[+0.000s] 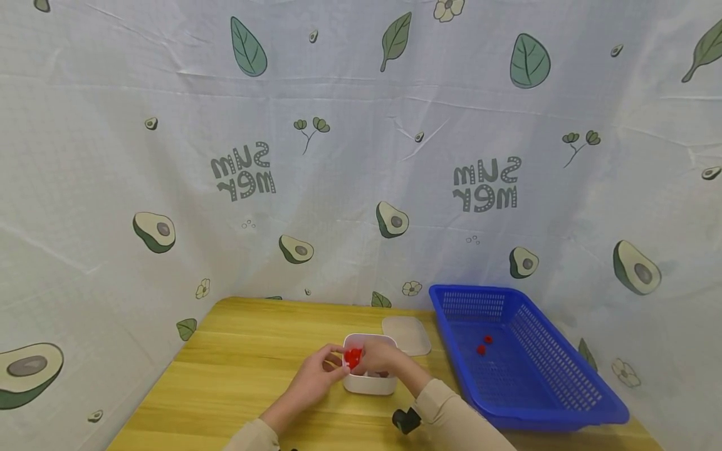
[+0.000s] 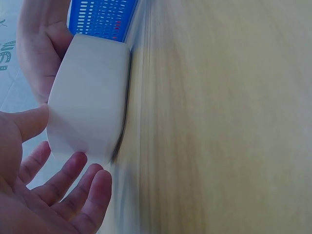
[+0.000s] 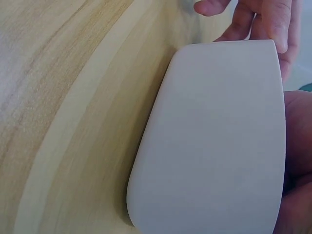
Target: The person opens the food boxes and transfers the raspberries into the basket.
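A white rounded box (image 1: 369, 384) stands on the wooden table, with bright red pieces (image 1: 352, 357) inside at its left. My left hand (image 1: 313, 374) is at the box's left corner. In the left wrist view its thumb (image 2: 34, 122) touches the rim and the other fingers spread beside the wall. My right hand (image 1: 379, 356) reaches over the rim into the box. Its fingertips are hidden by the box wall in both wrist views, so I cannot tell what they hold. Darker contents show partly below that hand.
A blue perforated basket (image 1: 536, 416) stands at the right, with two small red pieces (image 1: 481, 349) on its floor. Behind the box lies a flat whitish lid (image 1: 407, 335). A small black object (image 1: 406, 419) shows by the right sleeve. A printed curtain (image 1: 350, 188) hangs behind the table.
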Available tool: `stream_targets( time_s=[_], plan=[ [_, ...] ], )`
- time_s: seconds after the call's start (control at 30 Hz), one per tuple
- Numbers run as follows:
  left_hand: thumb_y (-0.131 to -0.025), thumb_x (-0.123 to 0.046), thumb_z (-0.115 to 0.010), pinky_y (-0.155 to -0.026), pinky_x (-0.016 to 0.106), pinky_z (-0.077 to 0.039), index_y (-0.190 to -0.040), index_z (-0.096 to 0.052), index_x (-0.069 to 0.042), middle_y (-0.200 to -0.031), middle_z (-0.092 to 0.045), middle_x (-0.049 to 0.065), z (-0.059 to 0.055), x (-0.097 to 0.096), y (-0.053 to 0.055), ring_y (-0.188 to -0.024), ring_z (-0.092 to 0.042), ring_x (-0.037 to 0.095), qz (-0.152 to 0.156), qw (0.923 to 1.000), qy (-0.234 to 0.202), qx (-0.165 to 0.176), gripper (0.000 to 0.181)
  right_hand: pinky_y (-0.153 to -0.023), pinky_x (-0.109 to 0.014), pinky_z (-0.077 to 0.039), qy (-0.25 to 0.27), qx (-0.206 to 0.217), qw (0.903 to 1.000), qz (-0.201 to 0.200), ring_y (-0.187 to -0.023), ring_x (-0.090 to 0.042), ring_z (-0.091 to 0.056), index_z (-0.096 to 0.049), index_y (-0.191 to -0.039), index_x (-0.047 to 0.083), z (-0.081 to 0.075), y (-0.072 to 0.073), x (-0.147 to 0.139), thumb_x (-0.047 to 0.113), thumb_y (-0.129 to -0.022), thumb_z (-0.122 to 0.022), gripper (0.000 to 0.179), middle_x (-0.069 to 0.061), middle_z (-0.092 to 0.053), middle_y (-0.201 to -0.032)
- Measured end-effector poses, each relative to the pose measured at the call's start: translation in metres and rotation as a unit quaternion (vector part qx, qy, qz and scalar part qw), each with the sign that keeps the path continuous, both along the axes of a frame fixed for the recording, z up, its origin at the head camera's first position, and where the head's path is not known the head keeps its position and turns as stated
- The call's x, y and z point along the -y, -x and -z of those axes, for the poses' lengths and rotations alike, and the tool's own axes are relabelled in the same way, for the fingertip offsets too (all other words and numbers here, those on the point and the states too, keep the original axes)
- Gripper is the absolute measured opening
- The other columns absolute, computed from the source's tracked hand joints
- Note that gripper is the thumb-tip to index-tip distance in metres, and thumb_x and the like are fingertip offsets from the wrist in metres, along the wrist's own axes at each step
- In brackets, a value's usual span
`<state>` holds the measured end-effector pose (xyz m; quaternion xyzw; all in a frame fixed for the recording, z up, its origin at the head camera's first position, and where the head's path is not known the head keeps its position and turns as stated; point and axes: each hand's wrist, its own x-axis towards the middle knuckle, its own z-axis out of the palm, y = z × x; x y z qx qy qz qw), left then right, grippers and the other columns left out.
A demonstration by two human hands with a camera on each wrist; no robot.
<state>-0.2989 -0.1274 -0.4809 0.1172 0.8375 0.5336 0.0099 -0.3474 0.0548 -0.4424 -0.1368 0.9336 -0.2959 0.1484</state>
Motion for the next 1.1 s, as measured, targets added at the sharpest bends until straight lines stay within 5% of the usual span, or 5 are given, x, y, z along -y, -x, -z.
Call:
stream_targets(
  time_s=[0.63,1.1],
  plan=[
    [-0.093,-0.024,-0.073,-0.080,0.039,-0.055,-0.128,-0.060,-0.012,-0.108,-0.066,0.004,-0.0012,0.0003,0.0006,-0.095,-0.060,0.021,0.006,0.9999,-0.001,-0.011,0.039,-0.047,-0.025,-0.037,0.003,-0.002,1.0000,0.009,-0.049,-0.015,-0.038,-0.069,-0.087,0.009,-0.0013,0.0014,-0.0015,0.014,-0.081,-0.083,0.016,-0.004,-0.059,-0.071],
    [-0.094,-0.023,-0.072,-0.080,0.039,-0.054,-0.128,-0.061,-0.012,-0.106,-0.066,0.004,0.0034,0.0008,0.0017,-0.094,-0.061,0.021,0.005,0.9999,0.000,-0.016,0.038,-0.045,-0.024,-0.026,0.068,0.017,0.9974,-0.020,-0.046,-0.013,-0.030,-0.075,-0.086,0.004,-0.0070,0.0020,-0.0025,0.009,-0.087,-0.076,0.005,0.002,-0.039,-0.056]
  ],
)
